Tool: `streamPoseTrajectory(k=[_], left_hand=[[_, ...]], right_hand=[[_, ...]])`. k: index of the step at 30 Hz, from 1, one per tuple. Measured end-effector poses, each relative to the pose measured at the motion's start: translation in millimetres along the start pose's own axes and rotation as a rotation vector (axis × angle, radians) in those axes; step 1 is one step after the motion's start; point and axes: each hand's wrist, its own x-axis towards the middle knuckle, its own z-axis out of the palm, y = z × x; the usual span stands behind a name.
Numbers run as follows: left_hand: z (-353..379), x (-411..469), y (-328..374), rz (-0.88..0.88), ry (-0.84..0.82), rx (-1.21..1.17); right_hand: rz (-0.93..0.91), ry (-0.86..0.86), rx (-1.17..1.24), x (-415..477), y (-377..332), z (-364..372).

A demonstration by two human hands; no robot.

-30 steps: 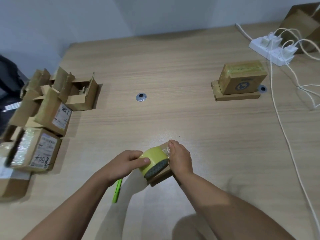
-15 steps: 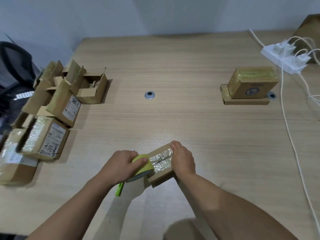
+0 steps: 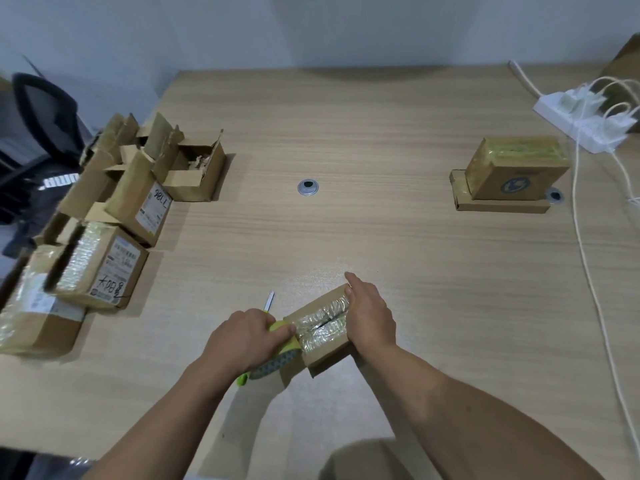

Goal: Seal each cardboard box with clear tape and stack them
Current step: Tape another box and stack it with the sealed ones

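Beneath the curled left hand [image 3: 242,337] hides half the tape roll [image 3: 277,362]; flat right hand [image 3: 370,317] presses box [image 3: 320,325].

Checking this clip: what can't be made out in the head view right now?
All head view.
- Tape roll: mostly under left hand.
- Box: right end covered by right hand.
- Green tool: middle behind left hand.
- Side box labels: print too small.
- Leftmost box: cut by frame edge.

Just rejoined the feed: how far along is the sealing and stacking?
Done: two taped boxes stacked far right. In hand: left hand grips the tape roll against the small box; right hand presses it. Left: the boxes at the left, some with open flaps.
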Motion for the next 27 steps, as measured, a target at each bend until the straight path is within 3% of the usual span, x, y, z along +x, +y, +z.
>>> streamPoseTrajectory(k=[5,10,17,27], left_hand=[[13.1,-3.7,-3.7,-0.017,0.024,-0.063],[26.9,-2.7,-7.7,-0.028,0.025,-0.119],[31.5,2.8,-12.6,-0.064,-0.007,-0.176],[33.0,9.3,-9.4,-0.104,-0.027,-0.06]], right_hand=[[-0.266,-0.067,-0.248,7.1,-3.7,-2.5],[-0.199,-0.001,-0.059,-0.8,-3.6,11.5],[-0.192,0.003,-0.137,3.2,-7.0,13.8],[-0.2,0.001,-0.124,0.5,-4.2,12.0]])
